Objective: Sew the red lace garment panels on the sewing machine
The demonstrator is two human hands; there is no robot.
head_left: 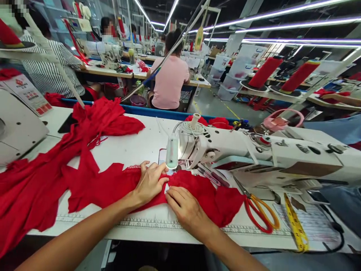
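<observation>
Red fabric [107, 188] stretches across the sewing machine bed and passes beneath the head of a white sewing machine [225, 150]. Just left of the needle area, my left hand [150, 182] bears on the cloth, fingers bent and thumb pressed against it close to the lit clear guard [172, 150]. My right hand [187, 209] rests on the fabric a little nearer to me, its thumb and fingers closed on a small white label [166, 188]. The label lies against the red cloth. The needle itself is hidden behind the guard and my fingers.
More red cloth [107, 116] heaps at the left. Right of the fabric lie scissors [261, 212] with red and orange handles, and a yellow tape measure [295, 226]. A printed ruler [141, 224] runs along the table's front edge. A co-worker in pink [170, 82] sits ahead.
</observation>
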